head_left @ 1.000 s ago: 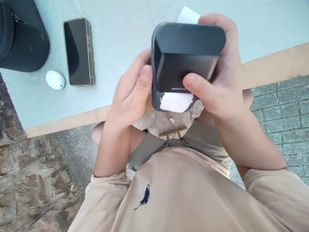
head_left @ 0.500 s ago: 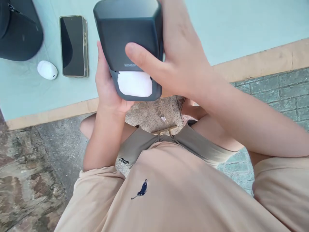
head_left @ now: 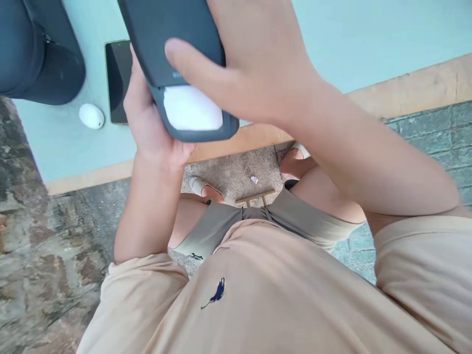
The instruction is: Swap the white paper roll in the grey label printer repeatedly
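I hold a dark grey box-shaped device (head_left: 167,44) with a white paper roll (head_left: 192,109) showing in its near end, raised close to the camera. My left hand (head_left: 147,125) cups it from below and on the left. My right hand (head_left: 254,64) wraps over its top and right side, the thumb stretched across its lid. The device's far end runs out of view at the top.
A pale green table (head_left: 350,44) with a wooden front edge lies ahead. On it are a phone (head_left: 117,81), a small white oval case (head_left: 91,116) and a black bag (head_left: 40,54) at the far left. Stone paving and my legs are below.
The device has moved left and up, closer to the camera. My left hand went from its side to under it, and my right hand shifted over the top.
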`<state>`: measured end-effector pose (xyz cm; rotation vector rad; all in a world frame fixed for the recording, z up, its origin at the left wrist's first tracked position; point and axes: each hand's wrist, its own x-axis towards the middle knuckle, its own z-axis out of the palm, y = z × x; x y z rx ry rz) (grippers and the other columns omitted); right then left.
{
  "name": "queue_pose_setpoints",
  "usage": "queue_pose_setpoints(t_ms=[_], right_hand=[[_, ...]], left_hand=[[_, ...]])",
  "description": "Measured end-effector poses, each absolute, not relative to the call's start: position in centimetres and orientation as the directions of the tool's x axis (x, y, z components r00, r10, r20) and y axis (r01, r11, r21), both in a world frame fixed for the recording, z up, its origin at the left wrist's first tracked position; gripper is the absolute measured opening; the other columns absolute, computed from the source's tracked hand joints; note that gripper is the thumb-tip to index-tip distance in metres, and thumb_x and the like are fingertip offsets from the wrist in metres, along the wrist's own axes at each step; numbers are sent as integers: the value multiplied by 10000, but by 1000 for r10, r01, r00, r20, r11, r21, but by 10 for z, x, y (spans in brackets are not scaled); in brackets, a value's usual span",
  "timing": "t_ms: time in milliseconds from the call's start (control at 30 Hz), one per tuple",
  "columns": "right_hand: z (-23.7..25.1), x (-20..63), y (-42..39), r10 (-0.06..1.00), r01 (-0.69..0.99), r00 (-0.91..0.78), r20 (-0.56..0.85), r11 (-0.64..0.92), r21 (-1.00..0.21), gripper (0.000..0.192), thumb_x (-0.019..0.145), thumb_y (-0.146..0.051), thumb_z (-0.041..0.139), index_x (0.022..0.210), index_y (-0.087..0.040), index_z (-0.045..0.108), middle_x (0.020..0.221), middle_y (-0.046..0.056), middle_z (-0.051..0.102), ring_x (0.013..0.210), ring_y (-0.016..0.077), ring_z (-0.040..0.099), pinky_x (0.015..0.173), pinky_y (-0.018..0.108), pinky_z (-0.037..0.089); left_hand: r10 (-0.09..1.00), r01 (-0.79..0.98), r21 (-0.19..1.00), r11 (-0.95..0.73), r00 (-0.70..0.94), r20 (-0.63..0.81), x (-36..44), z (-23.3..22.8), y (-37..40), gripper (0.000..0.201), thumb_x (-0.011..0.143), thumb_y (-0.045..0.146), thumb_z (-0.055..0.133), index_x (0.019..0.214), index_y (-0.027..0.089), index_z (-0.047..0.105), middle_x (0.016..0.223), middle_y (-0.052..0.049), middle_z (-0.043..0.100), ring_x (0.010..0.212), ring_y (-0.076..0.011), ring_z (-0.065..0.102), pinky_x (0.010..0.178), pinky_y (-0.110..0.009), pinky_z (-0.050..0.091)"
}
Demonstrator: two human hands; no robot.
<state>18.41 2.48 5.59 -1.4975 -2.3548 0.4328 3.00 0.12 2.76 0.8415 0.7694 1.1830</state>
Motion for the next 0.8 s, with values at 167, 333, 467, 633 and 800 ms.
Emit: queue_pose_setpoints(t_ms=[167, 333, 467, 633, 800], right_hand=[[56, 174, 19, 814, 755, -580, 35, 553, -353, 763, 902, -616, 420, 1547, -229, 292, 1489, 6, 428, 1278, 250, 544, 968, 370, 572], [73, 157, 28, 780, 816, -574, -250, 523, -244, 764, 886, -615, 559, 1535, -334, 268, 1429, 46, 430, 1053, 238, 603, 892, 397, 538], [81, 152, 38, 766, 800, -600, -232, 567, -197, 667, 861, -627, 607, 1399, -282, 416, 1292, 43, 485, 1114, 236, 557, 936, 402, 519], [77, 159, 35, 745, 741, -658, -111, 615, -268, 655, 898, -750, 454, 1325, -258, 521, 1376, 64, 472, 1258, 237, 515, 1043, 410, 496], [70, 174, 39, 724, 674, -689, 13, 648, -356, 682, 889, -755, 523, 1371, -273, 542, 1317, 49, 541, 1215, 182, 553, 1054, 357, 514]], left_hand=[[993, -524, 843, 120, 76, -93, 5, -8, -9, 456, 1051, 279, 293, 1055, 104, 714, 1094, -82, 789, 1402, -213, 566, 1347, -382, 189], [974, -548, 810, 208, 43, -221, 0, -27, -13, 453, 1054, 382, 330, 1066, 163, 727, 1133, -33, 794, 1320, -222, 618, 1342, -382, 193], [974, -585, 779, 227, 131, -186, 1, -20, -11, 538, 1061, 489, 291, 1092, 167, 721, 1199, -53, 774, 1523, -245, 411, 1332, -377, 233], [970, -641, 728, 242, 168, -174, 4, -15, -14, 593, 1044, 605, 285, 1083, 206, 723, 1358, -16, 694, 1570, -257, 338, 1292, -398, 349], [955, -655, 697, 291, 246, -167, 5, -25, -14, 560, 1006, 659, 374, 1109, 233, 723, 1240, -48, 734, 1540, -315, 397, 1204, -421, 474]])
